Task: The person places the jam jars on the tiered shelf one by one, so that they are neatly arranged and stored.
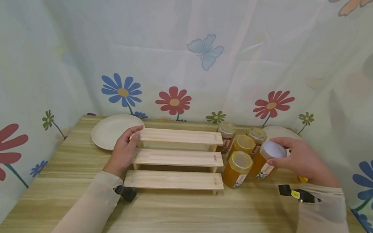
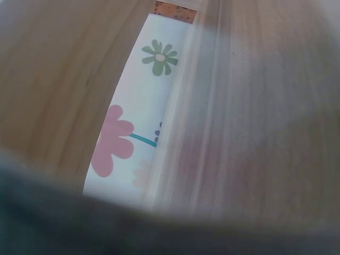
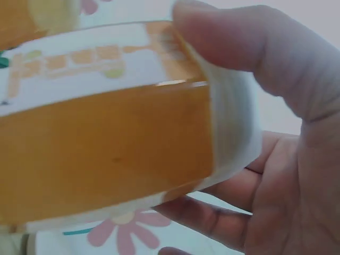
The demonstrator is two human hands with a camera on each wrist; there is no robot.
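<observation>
A three-step wooden display rack (image 1: 178, 135) stands on the table, and my left hand (image 1: 125, 150) grips the left end of its top step. The left wrist view is filled by the rack's pale boards (image 2: 276, 106), with that hand itself hidden there. On the right, my right hand (image 1: 303, 162) holds a honey jar (image 1: 261, 166) by its white lid, thumb on one side and fingers on the other. Up close, the jar (image 3: 106, 154) shows amber contents and a white label. Beside it are a yellow-lidded jar (image 1: 236, 170) and another yellow-lidded jar (image 1: 241, 145).
Two jars with paler lids, one (image 1: 226, 133) by the rack and one (image 1: 257, 135) farther right, stand behind. A white plate (image 1: 105, 134) lies back left; another plate (image 1: 279, 130) is partly hidden behind the right hand. Flowered cloth (image 1: 164, 64) hangs around the table.
</observation>
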